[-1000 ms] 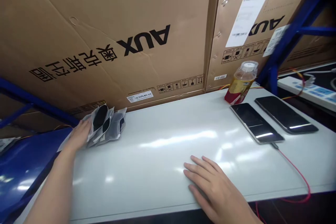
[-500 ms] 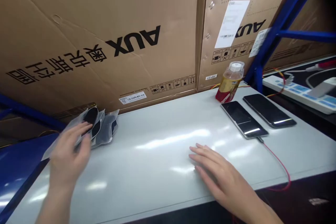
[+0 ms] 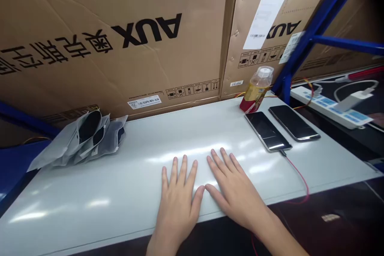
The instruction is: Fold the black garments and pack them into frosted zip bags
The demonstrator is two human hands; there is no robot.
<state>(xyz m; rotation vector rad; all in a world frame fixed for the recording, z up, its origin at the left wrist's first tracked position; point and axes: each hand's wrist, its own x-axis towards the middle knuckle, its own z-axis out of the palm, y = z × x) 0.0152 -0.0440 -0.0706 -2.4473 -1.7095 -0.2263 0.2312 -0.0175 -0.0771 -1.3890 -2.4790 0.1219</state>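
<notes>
Fine print on the white label [image 3: 264, 22] beyond the fingers of the right hand [image 3: 237, 196]: way too tiny. Its carton's [image 3: 291, 6] cropped up top.

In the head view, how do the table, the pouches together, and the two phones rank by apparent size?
1. Table
2. Pouches together
3. Cabled phone and other phone: too alike to rank

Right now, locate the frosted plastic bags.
In the head view, the frosted plastic bags lie at left on the glossy pale table, near a brown cardboard box.
</notes>
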